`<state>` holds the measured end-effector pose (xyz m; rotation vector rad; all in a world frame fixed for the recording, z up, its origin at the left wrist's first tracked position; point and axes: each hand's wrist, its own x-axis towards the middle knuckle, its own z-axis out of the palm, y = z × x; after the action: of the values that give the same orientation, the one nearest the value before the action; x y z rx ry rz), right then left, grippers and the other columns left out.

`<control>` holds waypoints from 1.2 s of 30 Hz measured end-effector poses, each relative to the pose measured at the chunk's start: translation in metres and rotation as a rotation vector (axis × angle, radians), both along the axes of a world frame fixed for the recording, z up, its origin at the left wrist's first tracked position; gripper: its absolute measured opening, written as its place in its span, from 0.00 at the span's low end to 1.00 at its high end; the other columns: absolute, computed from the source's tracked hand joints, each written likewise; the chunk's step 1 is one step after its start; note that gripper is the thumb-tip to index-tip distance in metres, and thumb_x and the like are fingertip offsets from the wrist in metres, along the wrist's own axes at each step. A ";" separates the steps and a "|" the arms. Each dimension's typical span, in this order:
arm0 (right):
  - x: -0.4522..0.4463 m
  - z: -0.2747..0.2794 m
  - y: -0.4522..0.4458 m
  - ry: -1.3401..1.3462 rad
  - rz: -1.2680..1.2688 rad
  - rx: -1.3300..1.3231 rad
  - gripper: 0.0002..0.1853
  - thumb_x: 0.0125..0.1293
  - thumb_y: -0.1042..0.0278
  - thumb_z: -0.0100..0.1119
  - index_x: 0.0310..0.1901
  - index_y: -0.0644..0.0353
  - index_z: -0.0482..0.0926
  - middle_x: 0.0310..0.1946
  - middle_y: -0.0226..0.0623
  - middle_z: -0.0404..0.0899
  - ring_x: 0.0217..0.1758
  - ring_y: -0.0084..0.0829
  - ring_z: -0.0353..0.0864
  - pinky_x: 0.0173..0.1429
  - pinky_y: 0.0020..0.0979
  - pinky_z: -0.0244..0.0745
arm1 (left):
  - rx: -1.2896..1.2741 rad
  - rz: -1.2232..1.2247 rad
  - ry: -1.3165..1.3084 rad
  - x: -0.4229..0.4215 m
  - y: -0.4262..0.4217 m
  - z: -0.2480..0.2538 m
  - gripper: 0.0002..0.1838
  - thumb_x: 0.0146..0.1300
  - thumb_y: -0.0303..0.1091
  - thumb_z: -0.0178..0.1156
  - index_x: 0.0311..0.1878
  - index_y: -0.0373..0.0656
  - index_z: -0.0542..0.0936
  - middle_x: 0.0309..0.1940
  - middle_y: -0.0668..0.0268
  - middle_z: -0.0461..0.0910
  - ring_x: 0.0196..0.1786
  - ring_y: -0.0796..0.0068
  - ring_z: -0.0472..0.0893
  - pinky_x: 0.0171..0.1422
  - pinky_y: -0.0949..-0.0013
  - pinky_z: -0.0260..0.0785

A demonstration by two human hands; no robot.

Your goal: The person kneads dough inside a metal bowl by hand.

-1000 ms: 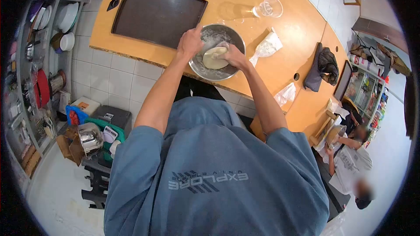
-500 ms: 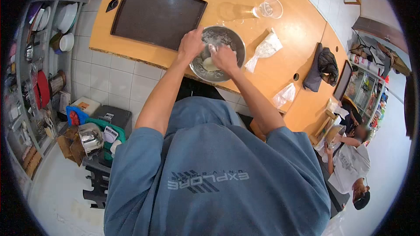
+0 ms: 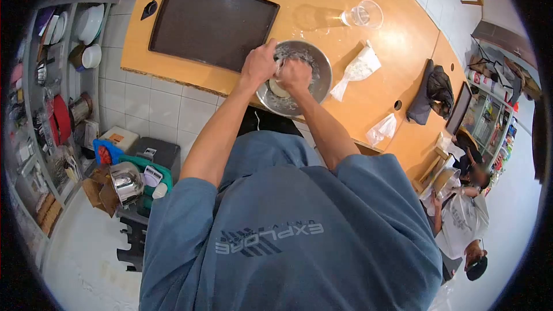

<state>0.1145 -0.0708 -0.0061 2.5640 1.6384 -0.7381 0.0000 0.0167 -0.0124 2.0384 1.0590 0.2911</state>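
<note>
A metal mixing bowl [image 3: 326, 75] stands at the near edge of the wooden table, its inner wall streaked with flour. Inside lies a pale lump of dough [image 3: 279, 88], partly covered by my hand. My left hand [image 3: 260, 67] is closed on the bowl's left rim. Down in the bowl, my right hand [image 3: 296, 75] has its fingers curled into the dough; the fingertips are hidden.
Left of the bowl lies a dark baking tray [image 3: 213, 26]. A clear plastic cup [image 3: 366, 15] and a bag of white powder [image 3: 360, 69] are to the right, with a smaller bag [image 3: 381, 130] nearer. Another person [image 3: 464, 219] works at the far right.
My right hand has curled tighter over the dough, knuckles up. My left hand stays at the rim. The whole view has shifted slightly, moving the table's things a little right and down.
</note>
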 end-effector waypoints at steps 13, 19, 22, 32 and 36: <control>0.049 -0.006 0.002 0.381 -0.248 -0.083 0.33 0.74 0.40 0.48 0.34 0.67 0.88 0.34 0.62 0.85 0.42 0.59 0.87 0.53 0.52 0.79 | 0.051 -0.033 0.043 -0.004 -0.001 0.002 0.14 0.61 0.22 0.56 0.50 0.36 0.72 0.38 0.40 0.84 0.44 0.34 0.83 0.48 0.39 0.76; 0.040 0.013 -0.015 0.389 -0.119 -0.044 0.26 0.75 0.47 0.50 0.41 0.64 0.87 0.36 0.62 0.85 0.46 0.61 0.85 0.53 0.55 0.78 | 0.033 0.000 0.027 -0.007 -0.005 0.011 0.12 0.63 0.24 0.58 0.49 0.35 0.72 0.36 0.39 0.83 0.43 0.34 0.83 0.46 0.39 0.76; 0.014 0.029 -0.023 0.198 -0.116 -0.005 0.23 0.74 0.52 0.51 0.40 0.66 0.87 0.38 0.61 0.85 0.44 0.61 0.85 0.52 0.56 0.78 | 0.014 0.006 0.018 -0.006 -0.005 0.011 0.12 0.59 0.22 0.56 0.46 0.35 0.72 0.38 0.41 0.84 0.44 0.34 0.83 0.49 0.40 0.76; -0.026 0.000 -0.045 0.058 -0.199 0.427 0.15 0.69 0.57 0.57 0.41 0.61 0.85 0.36 0.56 0.84 0.41 0.56 0.84 0.47 0.53 0.79 | 0.003 0.002 0.036 -0.002 -0.007 0.009 0.11 0.58 0.23 0.54 0.45 0.37 0.71 0.39 0.42 0.84 0.45 0.33 0.82 0.48 0.39 0.75; -0.024 -0.013 -0.040 -0.012 -0.160 0.314 0.15 0.66 0.56 0.59 0.44 0.59 0.85 0.39 0.54 0.85 0.41 0.55 0.85 0.45 0.52 0.80 | -0.008 0.006 0.034 -0.001 -0.007 0.008 0.12 0.57 0.22 0.54 0.45 0.37 0.71 0.39 0.42 0.84 0.44 0.33 0.82 0.47 0.39 0.75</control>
<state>0.0907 -0.1112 -0.0189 2.9348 1.6815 -0.5037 -0.0015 0.0099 -0.0042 2.0402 1.0853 0.2555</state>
